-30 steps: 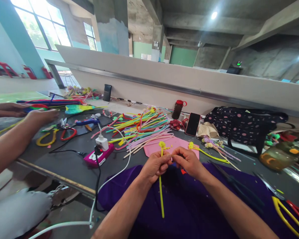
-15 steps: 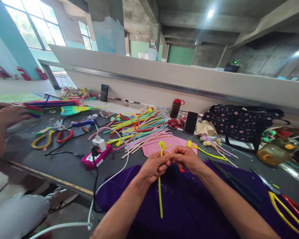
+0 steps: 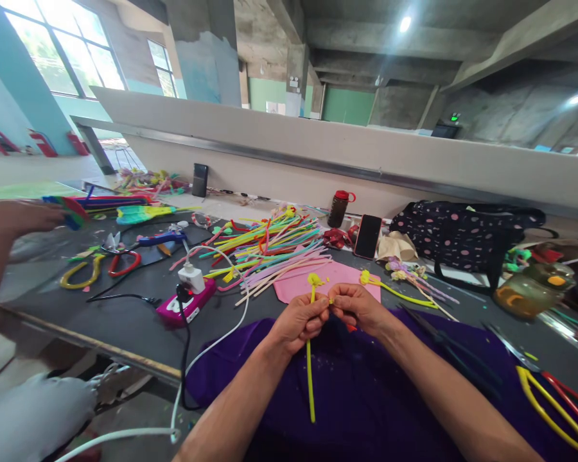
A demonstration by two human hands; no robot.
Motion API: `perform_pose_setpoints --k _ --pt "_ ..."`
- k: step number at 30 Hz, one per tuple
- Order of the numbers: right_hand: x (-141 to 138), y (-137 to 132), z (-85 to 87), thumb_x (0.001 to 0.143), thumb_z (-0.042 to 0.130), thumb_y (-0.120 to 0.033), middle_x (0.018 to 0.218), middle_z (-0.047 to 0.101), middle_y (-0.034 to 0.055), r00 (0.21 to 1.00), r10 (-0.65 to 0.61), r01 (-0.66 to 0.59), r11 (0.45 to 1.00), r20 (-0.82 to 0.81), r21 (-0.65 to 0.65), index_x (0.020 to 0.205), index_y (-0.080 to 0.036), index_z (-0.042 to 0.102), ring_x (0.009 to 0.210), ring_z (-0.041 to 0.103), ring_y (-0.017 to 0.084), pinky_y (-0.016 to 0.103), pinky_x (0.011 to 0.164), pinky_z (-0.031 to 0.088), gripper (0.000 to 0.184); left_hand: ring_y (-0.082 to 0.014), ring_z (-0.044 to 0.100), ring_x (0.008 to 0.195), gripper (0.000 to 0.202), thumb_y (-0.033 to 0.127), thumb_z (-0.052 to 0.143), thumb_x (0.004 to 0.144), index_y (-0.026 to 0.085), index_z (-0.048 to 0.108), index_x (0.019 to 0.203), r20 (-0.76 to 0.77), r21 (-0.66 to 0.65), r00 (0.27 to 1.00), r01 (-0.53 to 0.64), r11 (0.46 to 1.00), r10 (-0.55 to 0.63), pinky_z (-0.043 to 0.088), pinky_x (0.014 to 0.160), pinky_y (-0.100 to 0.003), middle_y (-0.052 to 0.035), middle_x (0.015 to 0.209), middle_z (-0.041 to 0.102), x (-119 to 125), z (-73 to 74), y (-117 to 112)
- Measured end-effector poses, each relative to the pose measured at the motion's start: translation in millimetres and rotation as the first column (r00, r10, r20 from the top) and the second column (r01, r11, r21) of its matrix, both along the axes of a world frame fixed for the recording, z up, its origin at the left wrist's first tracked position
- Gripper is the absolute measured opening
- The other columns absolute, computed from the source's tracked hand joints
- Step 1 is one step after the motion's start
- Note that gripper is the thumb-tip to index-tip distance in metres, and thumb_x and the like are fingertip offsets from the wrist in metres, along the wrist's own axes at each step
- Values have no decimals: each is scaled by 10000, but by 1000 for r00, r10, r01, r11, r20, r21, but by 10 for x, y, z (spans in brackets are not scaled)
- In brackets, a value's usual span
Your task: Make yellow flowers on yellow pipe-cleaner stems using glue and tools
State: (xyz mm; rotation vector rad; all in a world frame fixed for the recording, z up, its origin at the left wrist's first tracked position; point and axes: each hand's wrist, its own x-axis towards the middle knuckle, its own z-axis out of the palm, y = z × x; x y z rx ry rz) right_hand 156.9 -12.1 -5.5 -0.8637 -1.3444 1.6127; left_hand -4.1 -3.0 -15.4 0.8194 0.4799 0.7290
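Note:
My left hand (image 3: 299, 319) is closed around a yellow pipe cleaner stem (image 3: 309, 378) that hangs down over the purple cloth (image 3: 366, 398). Its curled yellow top (image 3: 313, 280) pokes up above my fingers. My right hand (image 3: 356, 307) pinches a small yellow bit right next to the stem, fingertips almost touching the left hand. A second yellow pipe cleaner flower (image 3: 395, 292) lies on the table just beyond my right hand, beside a pink sheet (image 3: 293, 289).
A heap of coloured pipe cleaners (image 3: 270, 247) lies behind the pink sheet. Left: a pink power strip (image 3: 185, 301) with white charger and cables, scissors (image 3: 101, 263), another person's arm (image 3: 4, 237). Right: phone (image 3: 368, 236), bottle (image 3: 340, 208), dotted bag (image 3: 467, 240), jar (image 3: 530, 292), yellow-handled scissors (image 3: 553, 410).
My hands have stayed together on the yellow stem, barely shifting. The other person's hand at the left has pulled back toward the frame edge and now touches coloured strips.

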Motion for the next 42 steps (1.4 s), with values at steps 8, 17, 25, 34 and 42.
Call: perform_pose_setpoints --k 8,17,25,34,42 --pt "10 -2 72 770 572 -377 634 605 -10 992 -123 123 992 5 19 807 -138 595 366 470 37 145 318 202 242 30 198 314 248 315 637 697 109 513 635 -1 -8 998 -55 998 55 87 286 -119 62 511 433 -3 27 19" --pt "-20 -16 36 705 641 -373 569 584 -37 990 -115 114 993 79 28 703 -145 540 348 445 35 143 322 231 250 27 239 311 226 309 638 698 106 540 685 -3 5 999 -32 999 32 95 288 -123 40 545 496 -1 8 6" --pt "-26 -49 42 729 616 -381 592 569 -40 984 -132 119 987 116 110 775 -167 535 380 466 52 153 338 257 233 22 219 292 256 333 626 705 110 528 631 -18 8 1000 7 1000 -7 87 287 -142 52 483 451 -18 -10 6" --pt "-37 -77 139 710 633 -303 561 562 -37 929 -255 154 925 269 348 730 -164 599 439 490 77 191 418 369 145 22 253 302 234 314 617 715 119 504 652 -3 -9 1000 17 1000 -17 94 287 -127 41 526 486 -20 -19 8" --pt "-32 -100 135 712 625 -302 547 559 -33 924 -272 158 912 270 378 737 -168 603 437 484 83 198 419 379 137 5 244 282 273 363 612 707 119 518 629 -57 29 998 -11 1000 13 88 280 -141 58 434 433 -18 12 -14"
